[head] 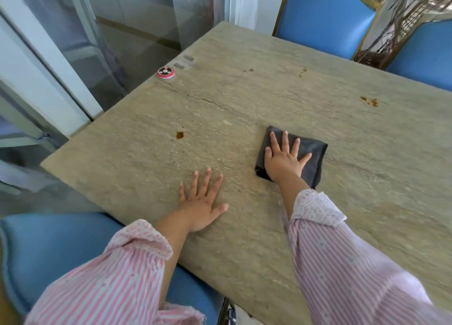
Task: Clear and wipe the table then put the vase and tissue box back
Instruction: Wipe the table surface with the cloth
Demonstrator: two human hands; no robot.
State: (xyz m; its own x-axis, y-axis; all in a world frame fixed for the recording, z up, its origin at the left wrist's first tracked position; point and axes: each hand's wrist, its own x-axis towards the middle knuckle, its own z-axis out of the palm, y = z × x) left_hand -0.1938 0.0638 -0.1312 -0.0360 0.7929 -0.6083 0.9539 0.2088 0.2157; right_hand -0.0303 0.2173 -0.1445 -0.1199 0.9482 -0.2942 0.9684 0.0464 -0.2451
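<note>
Table (244, 99), with a rough stone-coloured top, filled most of the view and ran from the near edge toward the far right. A dark grey folded cloth (311, 158) lay flat on it, a little right of the middle. The right hand (283, 162) pressed down on the cloth with its palm, fingers straight and spread wide, gripping nothing; the cloth showed past the fingertips and on the thumb side. The left hand (201, 202) rested flat on the bare top nearer the front edge, well apart from the cloth, its fingers also straight and fanned out and holding nothing. Both arms wore pink-and-white striped sleeves (342, 263) pushed up above the wrists.

A small brown spill (180, 135) sat on the top beyond the left hand, to the left of the cloth. More brown spots (369, 101) lay toward the far right, and fainter ones (302, 71) near the far edge. A round red and black button (166, 72) stood at the table's left edge, just beside two small grey labels (184, 62).

Two blue chairs with gold frames (325, 19) stood at the far side, and another blue chair seat (61, 251) showed under the left arm at the near side. Glass panels in pale frames (49, 55) stood to the left.
</note>
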